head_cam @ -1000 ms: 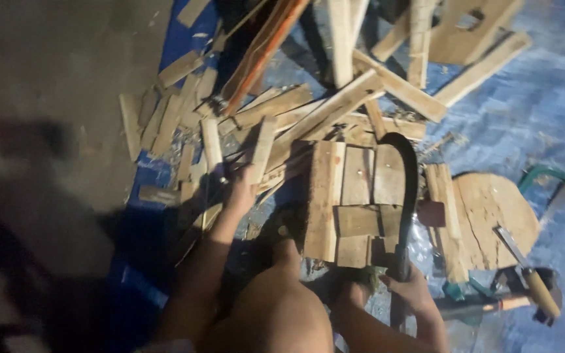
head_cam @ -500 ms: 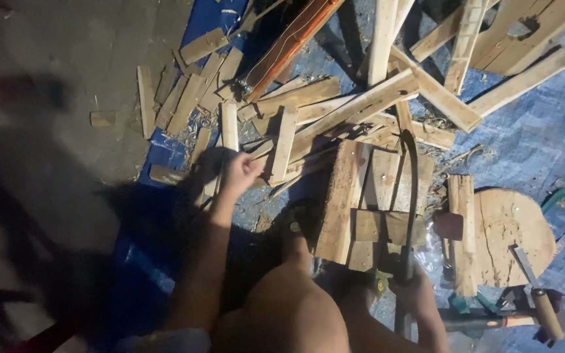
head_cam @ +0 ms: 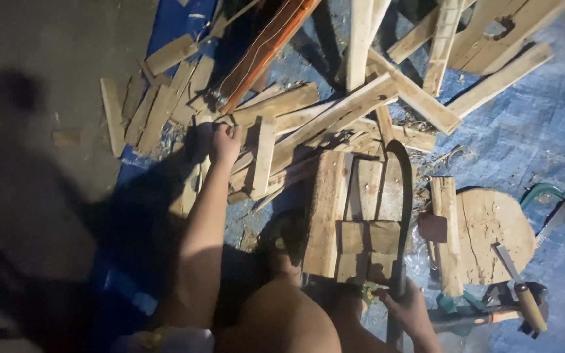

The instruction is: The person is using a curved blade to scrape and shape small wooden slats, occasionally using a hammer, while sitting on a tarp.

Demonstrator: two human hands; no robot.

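Observation:
My left hand (head_cam: 225, 141) reaches out to the pile of short wooden slats (head_cam: 266, 153) on the blue tarp and closes on the end of one slat. My right hand (head_cam: 408, 308) grips the handle of a long curved dark blade (head_cam: 401, 196) that rests along the right side of a small block of stacked wood pieces (head_cam: 351, 216) in front of my knee (head_cam: 282, 323).
Long planks (head_cam: 361, 104) lie crossed at the top. A round wooden slab (head_cam: 492, 229) sits at the right, with a wood-handled knife (head_cam: 521, 287) and a green-framed saw (head_cam: 547, 196) beside it. An orange bar (head_cam: 263, 52) leans at top centre. Bare concrete lies at the left.
My left hand has moved farther out and up into the slat pile and closed on a slat. The right hand has kept its grip on the blade handle.

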